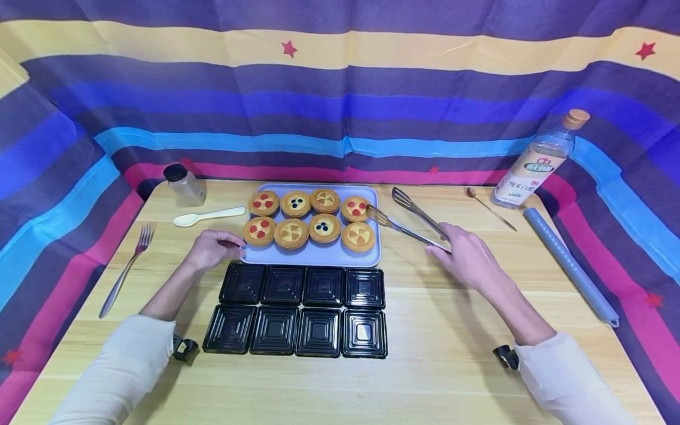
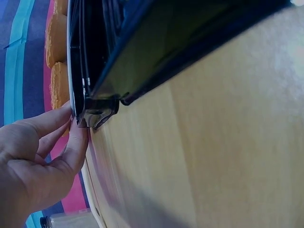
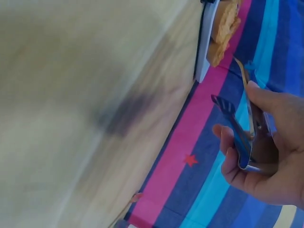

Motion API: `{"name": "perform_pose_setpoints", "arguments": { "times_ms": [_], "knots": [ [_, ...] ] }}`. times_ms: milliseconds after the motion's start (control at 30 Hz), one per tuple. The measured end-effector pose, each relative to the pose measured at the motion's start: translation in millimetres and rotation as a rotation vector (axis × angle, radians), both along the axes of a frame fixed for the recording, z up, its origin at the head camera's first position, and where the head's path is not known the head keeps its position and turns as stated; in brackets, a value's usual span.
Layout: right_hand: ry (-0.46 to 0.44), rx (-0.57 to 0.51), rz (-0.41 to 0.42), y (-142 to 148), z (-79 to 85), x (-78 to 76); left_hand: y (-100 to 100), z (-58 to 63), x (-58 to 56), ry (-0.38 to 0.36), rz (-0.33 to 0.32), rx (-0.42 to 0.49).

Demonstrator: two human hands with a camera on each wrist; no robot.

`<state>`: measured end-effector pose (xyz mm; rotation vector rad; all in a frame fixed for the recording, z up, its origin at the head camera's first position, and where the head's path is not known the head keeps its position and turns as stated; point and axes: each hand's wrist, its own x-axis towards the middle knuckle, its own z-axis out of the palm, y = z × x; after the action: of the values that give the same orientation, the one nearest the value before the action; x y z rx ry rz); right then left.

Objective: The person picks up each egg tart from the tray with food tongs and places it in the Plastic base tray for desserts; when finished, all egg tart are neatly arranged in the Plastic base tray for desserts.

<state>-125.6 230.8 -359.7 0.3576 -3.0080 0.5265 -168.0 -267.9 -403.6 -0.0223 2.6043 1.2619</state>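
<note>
A pale lavender tray (image 1: pixel 313 256) carries several round tarts (image 1: pixel 291 234) in two rows, topped with red pieces, dark berries or pale wedges. My left hand (image 1: pixel 211 250) pinches the tray's near left corner between thumb and fingers; the left wrist view shows this hand (image 2: pixel 45 152) at the edge beside a black plastic box (image 2: pixel 102 104). In my right hand (image 1: pixel 467 255) is a pair of metal tongs (image 1: pixel 419 236), their slotted ends spread apart. One tong end is right beside the red-topped tart (image 1: pixel 355 208) at the far right of the tray.
Two rows of black square containers (image 1: pixel 319 286) lie just in front of the tray. Leftward are a fork (image 1: pixel 130 265), a white spoon (image 1: pixel 209 216) and a black-capped jar (image 1: pixel 185 186). To the right are a thin long-handled spoon (image 1: pixel 491 208), a bottle (image 1: pixel 536 165) and a grey-blue rod (image 1: pixel 571 265).
</note>
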Motion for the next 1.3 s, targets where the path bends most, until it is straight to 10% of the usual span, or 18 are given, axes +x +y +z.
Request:
{"name": "perform_pose_setpoints", "arguments": {
  "times_ms": [1300],
  "knots": [
    [0.028, 0.157, 0.118, -47.0, 11.8, -40.7, -2.9, -2.9, -1.6, -0.010, -0.002, 0.001]
  ]
}}
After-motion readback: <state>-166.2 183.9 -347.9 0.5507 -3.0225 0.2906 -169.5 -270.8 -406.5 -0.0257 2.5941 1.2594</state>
